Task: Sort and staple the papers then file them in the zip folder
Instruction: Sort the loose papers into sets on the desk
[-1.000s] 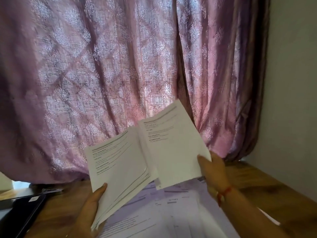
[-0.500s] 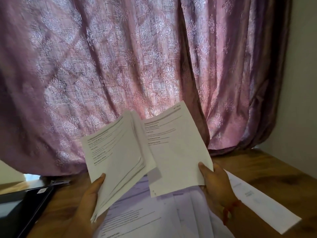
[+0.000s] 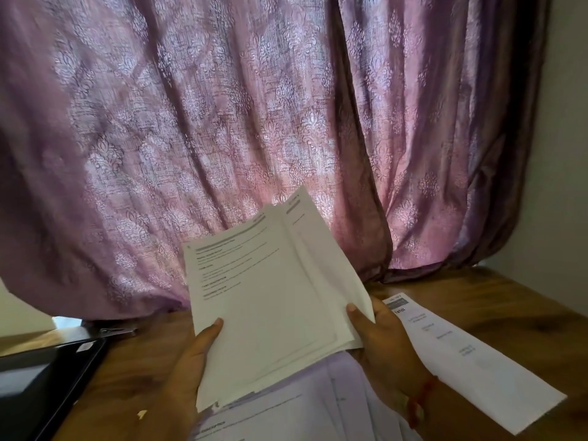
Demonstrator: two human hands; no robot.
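both hands hold one paper stack [image 3: 273, 300] raised above wooden table [image 3: 496, 300]. left hand [image 3: 191, 370] thumb pinches near-left edge, right hand [image 3: 381, 345] thumb clamps right edge. more loose sheets [image 3: 318, 405] lie underneath, single sheet [image 3: 471, 361] right, dark folder [image 3: 41, 383] far left.

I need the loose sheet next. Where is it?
In the head view, the loose sheet lies flat on the table at the right, just beyond the right hand, below the curtain.
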